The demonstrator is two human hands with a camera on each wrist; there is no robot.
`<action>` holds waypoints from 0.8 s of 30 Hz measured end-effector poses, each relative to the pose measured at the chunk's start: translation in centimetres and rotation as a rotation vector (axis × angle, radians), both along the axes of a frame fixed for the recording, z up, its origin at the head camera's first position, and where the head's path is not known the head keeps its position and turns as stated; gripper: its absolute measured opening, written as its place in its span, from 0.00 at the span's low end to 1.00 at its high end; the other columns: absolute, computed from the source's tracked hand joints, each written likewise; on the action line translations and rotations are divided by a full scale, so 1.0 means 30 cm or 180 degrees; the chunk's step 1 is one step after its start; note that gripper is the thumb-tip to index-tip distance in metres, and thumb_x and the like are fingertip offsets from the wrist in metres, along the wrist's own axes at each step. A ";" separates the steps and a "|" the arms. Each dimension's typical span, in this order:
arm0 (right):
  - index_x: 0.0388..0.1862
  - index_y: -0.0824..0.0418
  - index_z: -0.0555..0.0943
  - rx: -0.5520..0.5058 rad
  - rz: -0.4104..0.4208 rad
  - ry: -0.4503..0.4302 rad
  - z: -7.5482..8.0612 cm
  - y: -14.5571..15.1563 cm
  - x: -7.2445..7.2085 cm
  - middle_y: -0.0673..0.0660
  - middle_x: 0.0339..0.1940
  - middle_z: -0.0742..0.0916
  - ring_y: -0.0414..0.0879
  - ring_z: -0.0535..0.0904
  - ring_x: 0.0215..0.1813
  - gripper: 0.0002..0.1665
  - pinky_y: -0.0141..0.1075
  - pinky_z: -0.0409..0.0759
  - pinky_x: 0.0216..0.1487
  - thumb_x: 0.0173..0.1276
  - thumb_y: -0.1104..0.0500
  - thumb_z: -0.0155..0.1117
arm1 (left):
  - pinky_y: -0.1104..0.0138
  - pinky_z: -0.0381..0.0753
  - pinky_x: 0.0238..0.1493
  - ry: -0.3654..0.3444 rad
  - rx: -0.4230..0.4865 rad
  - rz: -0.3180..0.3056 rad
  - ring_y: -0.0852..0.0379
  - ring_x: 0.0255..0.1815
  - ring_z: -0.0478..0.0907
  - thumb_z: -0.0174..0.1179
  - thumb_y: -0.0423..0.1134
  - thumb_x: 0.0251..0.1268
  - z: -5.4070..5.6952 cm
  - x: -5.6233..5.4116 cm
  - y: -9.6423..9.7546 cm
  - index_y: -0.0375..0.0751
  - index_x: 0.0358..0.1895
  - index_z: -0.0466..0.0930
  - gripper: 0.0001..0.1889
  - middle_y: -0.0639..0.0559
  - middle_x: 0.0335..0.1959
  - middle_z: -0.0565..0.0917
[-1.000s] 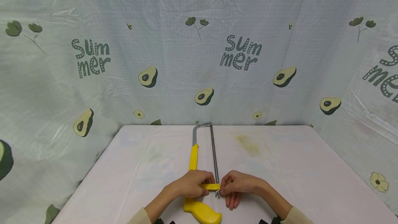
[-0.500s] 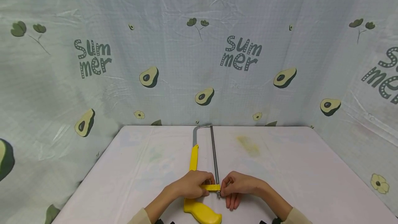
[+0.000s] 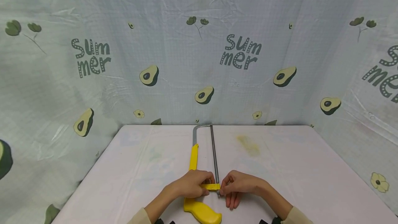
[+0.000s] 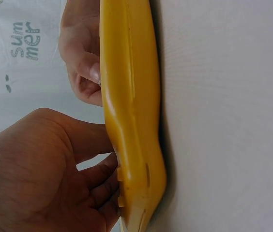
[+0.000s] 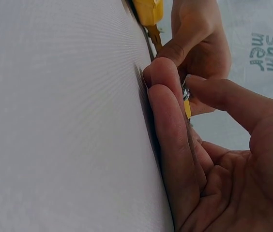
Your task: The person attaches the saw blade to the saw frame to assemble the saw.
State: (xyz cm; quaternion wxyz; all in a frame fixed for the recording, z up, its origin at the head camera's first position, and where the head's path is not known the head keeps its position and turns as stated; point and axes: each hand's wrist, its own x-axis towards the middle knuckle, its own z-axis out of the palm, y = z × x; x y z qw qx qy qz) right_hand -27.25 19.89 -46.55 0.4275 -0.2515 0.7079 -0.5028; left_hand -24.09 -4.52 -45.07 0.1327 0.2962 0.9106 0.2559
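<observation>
A hacksaw (image 3: 193,157) with a yellow handle (image 3: 203,213) and grey bow lies on the table, its far end near the back edge. The dark, straight blade (image 3: 214,149) runs along its right side to a short yellow arm (image 3: 211,187). My left hand (image 3: 193,183) grips that arm, thumb on the near side and fingers beyond. Just below the arm's end is a small metal wing nut (image 3: 218,194). Thumb and finger of my right hand (image 3: 240,183) pinch it; in the right wrist view the fingers partly cover the wing nut (image 5: 186,93).
The table (image 3: 280,168) has a white cover with a yellowish stain (image 3: 248,145) right of the blade. A printed curtain (image 3: 174,51) hangs behind and along both sides. In the left wrist view the yellow handle (image 4: 131,106) rests close to the table surface.
The wing nut has turned a little at my right fingertips: its wings looked spread one second ago and appear narrower now. My left hand and the hacksaw have stayed in place.
</observation>
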 end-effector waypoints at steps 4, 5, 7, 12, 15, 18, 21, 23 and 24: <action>0.41 0.66 0.86 0.0025 0.0002 0.0015 0.001 0.001 0.002 0.52 0.22 0.89 0.38 0.86 0.22 0.15 0.29 0.83 0.26 0.72 0.53 0.67 | 0.72 0.75 0.45 0.0018 -0.0006 -0.0017 0.67 0.35 0.72 0.69 0.37 0.65 0.000 -0.001 0.001 0.53 0.47 0.81 0.11 0.65 0.35 0.80; 0.40 0.66 0.86 0.0032 0.0001 0.0017 0.001 0.001 0.002 0.52 0.22 0.89 0.38 0.86 0.21 0.16 0.29 0.83 0.26 0.72 0.52 0.68 | 0.72 0.75 0.45 0.0019 -0.0003 -0.0018 0.67 0.35 0.72 0.69 0.37 0.65 0.000 -0.002 0.001 0.53 0.47 0.81 0.11 0.65 0.35 0.80; 0.39 0.66 0.86 0.0038 0.0003 0.0022 0.001 0.001 0.001 0.52 0.22 0.89 0.38 0.86 0.21 0.17 0.29 0.83 0.25 0.72 0.51 0.68 | 0.72 0.75 0.45 0.0020 0.0007 -0.0016 0.67 0.35 0.72 0.69 0.37 0.65 0.000 -0.002 0.001 0.53 0.47 0.81 0.11 0.65 0.35 0.80; 0.41 0.66 0.87 0.0049 -0.0007 0.0032 0.001 0.000 -0.001 0.52 0.22 0.89 0.37 0.86 0.21 0.18 0.29 0.83 0.25 0.73 0.50 0.67 | 0.72 0.76 0.46 0.0025 0.0013 -0.0006 0.67 0.36 0.72 0.70 0.37 0.64 -0.003 -0.004 0.001 0.54 0.47 0.81 0.12 0.65 0.36 0.80; 0.41 0.66 0.88 0.0044 -0.0028 0.0036 0.002 -0.001 0.001 0.52 0.22 0.89 0.38 0.86 0.21 0.19 0.29 0.83 0.25 0.73 0.49 0.67 | 0.72 0.76 0.45 0.0030 0.0012 -0.0007 0.67 0.36 0.72 0.70 0.37 0.65 -0.006 -0.006 0.001 0.54 0.47 0.81 0.12 0.65 0.36 0.80; 0.41 0.66 0.88 0.0039 -0.0050 0.0030 0.003 -0.002 0.001 0.52 0.22 0.89 0.38 0.86 0.21 0.19 0.29 0.83 0.24 0.73 0.49 0.67 | 0.72 0.76 0.45 0.0028 0.0024 -0.0010 0.67 0.35 0.72 0.70 0.37 0.65 -0.008 -0.008 0.001 0.54 0.47 0.81 0.11 0.65 0.35 0.80; 0.41 0.66 0.88 0.0025 -0.0054 0.0029 0.004 -0.001 0.000 0.52 0.21 0.89 0.38 0.86 0.21 0.19 0.29 0.83 0.24 0.73 0.50 0.67 | 0.72 0.76 0.44 0.0026 0.0026 -0.0009 0.67 0.35 0.72 0.70 0.37 0.65 -0.009 -0.010 0.001 0.54 0.47 0.81 0.11 0.65 0.35 0.80; 0.41 0.66 0.88 0.0023 -0.0049 0.0020 0.004 -0.001 -0.001 0.52 0.21 0.89 0.38 0.86 0.21 0.19 0.29 0.83 0.24 0.73 0.50 0.68 | 0.72 0.75 0.44 0.0028 0.0021 -0.0004 0.67 0.35 0.72 0.70 0.37 0.65 -0.010 -0.011 0.002 0.53 0.47 0.81 0.11 0.65 0.35 0.80; 0.41 0.66 0.88 0.0019 -0.0044 0.0017 0.004 -0.001 -0.001 0.52 0.22 0.89 0.38 0.86 0.21 0.19 0.29 0.83 0.24 0.73 0.50 0.68 | 0.72 0.75 0.44 0.0029 0.0019 0.0000 0.67 0.35 0.72 0.70 0.37 0.65 -0.011 -0.011 0.002 0.54 0.47 0.81 0.11 0.65 0.35 0.80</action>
